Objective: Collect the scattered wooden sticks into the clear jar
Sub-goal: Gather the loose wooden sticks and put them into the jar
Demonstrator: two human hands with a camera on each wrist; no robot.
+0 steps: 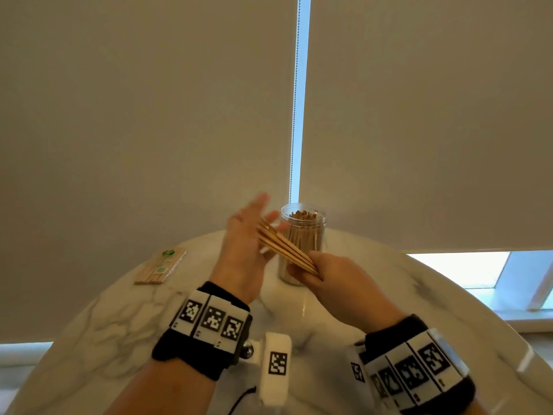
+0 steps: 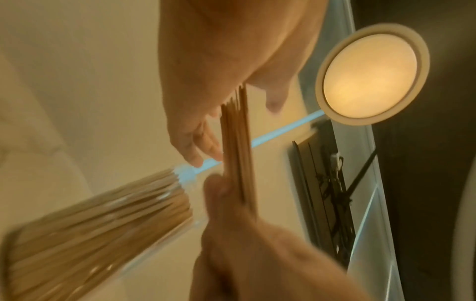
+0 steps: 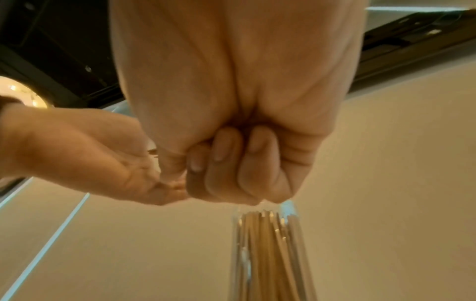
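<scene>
One jar [image 1: 302, 235], one packet [image 1: 161, 266], two hands.

— Round white marble tabletop [image 1: 125, 319], grey-veined, glossy.
— Behind it, two beige roller blinds [image 1: 143, 115], drawn low, a bright daylight slit [image 1: 302, 94] between them with a bead chain [image 1: 294, 115] hanging there.
— Window strips [image 1: 460, 269] glowing under the blind hems.
— Overhead, a round ceiling lamp [image 2: 371, 75], lit warm, beside a dark ceiling track [image 2: 332, 195].

The sticks [image 1: 287, 250] were pale wood with a matt, smooth surface, and the jar [image 1: 302, 235] was clear, glossy plastic. The table [image 1: 119, 310] was polished, shiny white marble with grey veins.
</scene>
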